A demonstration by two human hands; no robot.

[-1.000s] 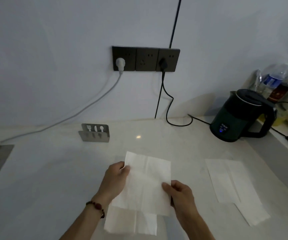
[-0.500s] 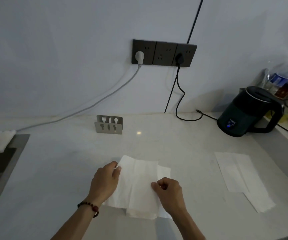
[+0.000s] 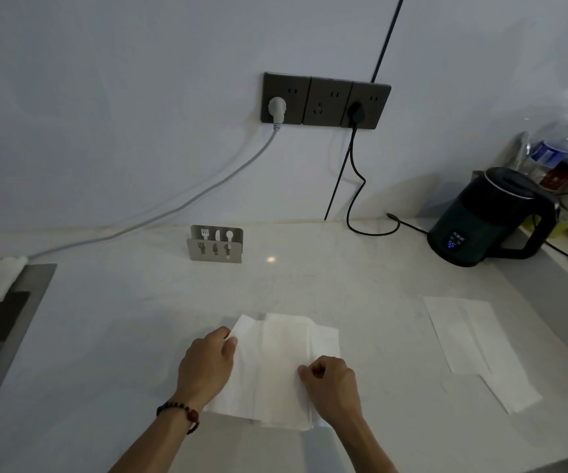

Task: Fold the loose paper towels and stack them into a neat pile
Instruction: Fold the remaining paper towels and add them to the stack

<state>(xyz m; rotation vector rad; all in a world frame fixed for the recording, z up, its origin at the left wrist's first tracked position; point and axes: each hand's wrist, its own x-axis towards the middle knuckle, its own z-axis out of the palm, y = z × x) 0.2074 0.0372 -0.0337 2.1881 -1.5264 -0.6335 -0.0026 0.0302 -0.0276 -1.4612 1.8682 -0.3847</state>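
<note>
Both hands pinch towel (image 3: 275, 367) edges: left hand (image 3: 207, 367), right hand (image 3: 332, 384). Kettle (image 3: 487, 216) display reads 55; bottle (image 3: 554, 146) label unreadable.

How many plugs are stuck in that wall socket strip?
2. A white plug sits in the left socket and a black plug in the right one; the middle socket is free.

Counted on counter: two hands, left hand (image 3: 207, 365) and right hand (image 3: 332, 387); one kettle (image 3: 487, 218); one cutlery holder (image 3: 216, 244); three wall sockets (image 3: 325, 100); two plugs (image 3: 277, 107).
</note>
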